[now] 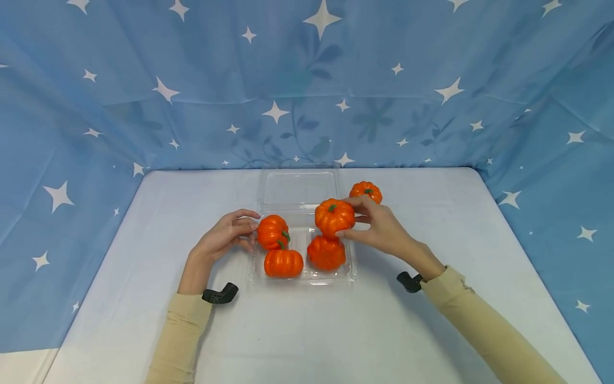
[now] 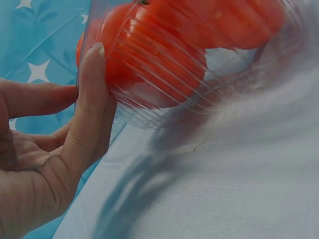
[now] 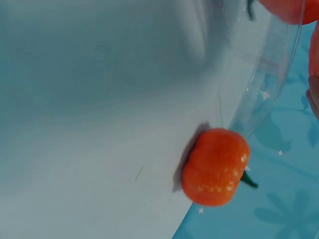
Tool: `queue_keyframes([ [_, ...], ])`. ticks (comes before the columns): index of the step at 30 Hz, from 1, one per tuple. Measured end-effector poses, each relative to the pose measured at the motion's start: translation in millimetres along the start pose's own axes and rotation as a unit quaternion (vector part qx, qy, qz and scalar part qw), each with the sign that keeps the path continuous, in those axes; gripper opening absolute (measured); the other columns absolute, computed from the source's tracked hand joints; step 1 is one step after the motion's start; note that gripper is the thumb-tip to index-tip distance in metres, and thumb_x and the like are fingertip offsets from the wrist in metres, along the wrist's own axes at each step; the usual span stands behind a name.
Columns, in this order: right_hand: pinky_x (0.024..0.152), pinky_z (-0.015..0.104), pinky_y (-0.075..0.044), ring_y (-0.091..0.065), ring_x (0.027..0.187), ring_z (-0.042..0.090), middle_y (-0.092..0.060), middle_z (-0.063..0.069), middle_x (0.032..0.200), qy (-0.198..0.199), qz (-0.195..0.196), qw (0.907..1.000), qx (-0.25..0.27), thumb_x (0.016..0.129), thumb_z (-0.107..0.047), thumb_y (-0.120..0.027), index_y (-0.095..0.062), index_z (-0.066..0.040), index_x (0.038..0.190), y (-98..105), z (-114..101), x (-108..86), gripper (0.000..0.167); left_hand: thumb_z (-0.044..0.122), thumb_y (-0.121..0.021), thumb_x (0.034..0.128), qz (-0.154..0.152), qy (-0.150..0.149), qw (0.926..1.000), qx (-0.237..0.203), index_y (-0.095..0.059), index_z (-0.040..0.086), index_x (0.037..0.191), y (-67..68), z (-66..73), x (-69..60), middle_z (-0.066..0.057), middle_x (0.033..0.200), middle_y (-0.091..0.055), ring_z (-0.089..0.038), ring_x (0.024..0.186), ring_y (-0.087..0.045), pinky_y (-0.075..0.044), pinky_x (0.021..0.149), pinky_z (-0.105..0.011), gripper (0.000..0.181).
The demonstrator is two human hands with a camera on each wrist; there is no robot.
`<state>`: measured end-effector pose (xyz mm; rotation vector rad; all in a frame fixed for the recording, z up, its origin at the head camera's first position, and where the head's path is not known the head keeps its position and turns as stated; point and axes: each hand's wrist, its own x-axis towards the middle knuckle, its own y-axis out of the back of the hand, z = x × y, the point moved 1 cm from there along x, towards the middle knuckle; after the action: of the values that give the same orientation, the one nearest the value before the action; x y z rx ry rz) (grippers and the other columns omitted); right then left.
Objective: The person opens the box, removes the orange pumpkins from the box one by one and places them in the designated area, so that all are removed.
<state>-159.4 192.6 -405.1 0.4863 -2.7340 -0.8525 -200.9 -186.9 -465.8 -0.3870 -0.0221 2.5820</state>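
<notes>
Front row of clear container (image 1: 298, 238): front-left pumpkin (image 1: 283, 265) lay on its side, front-right pumpkin (image 1: 326, 255) next to it. Left hand (image 1: 225, 233) touched container's left wall; couldn't tell if it pinched the rim. Rear-left pumpkin (image 1: 271, 233) sat just inside that wall. Right hand (image 1: 384, 226) pinched held pumpkin (image 1: 334, 218), thumb and fingers, over rear right. Clear lid (image 1: 299, 189) lay open behind; loose pumpkin (image 1: 363, 190) on white table (image 1: 307, 341) right of it. Blue starry curtain (image 1: 307, 80) at back.

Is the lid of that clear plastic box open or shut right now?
Open: in the head view, the lid lies folded back behind the clear box, leaving the pumpkins inside uncovered.
</notes>
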Motion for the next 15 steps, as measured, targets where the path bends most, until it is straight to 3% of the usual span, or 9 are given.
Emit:
queue_keyframes([
  [7, 0.095, 0.045, -0.058, -0.068, 0.115, 0.036, -0.061, 0.019, 0.137, -0.003, 0.038, 0.9992, -0.012, 0.081, -0.013, -0.089, -0.051, 0.000, 0.134, 14, 9, -13.0, 0.067, 0.009, -0.055, 0.1055, 0.005, 0.002, 1.0000, -0.002, -0.041, -0.009, 0.141, -0.8, -0.3, -0.1, -0.007, 0.080, -0.064, -0.017, 0.065, -0.064, -0.062, 0.060, -0.033, 0.042],
  [15, 0.096, 0.044, -0.058, -0.066, 0.120, 0.038, -0.060, 0.021, 0.139, -0.035, 0.049, 0.9978, -0.028, 0.082, -0.016, -0.089, -0.051, 0.001, 0.124, 28, 21, -26.1, 0.058, 0.008, -0.054, 0.1052, 0.003, -0.004, 1.0000, -0.003, -0.041, -0.009, 0.142, -1.6, 0.7, 0.4, -0.006, 0.084, -0.062, -0.017, 0.065, -0.063, -0.062, 0.060, -0.031, 0.042],
])
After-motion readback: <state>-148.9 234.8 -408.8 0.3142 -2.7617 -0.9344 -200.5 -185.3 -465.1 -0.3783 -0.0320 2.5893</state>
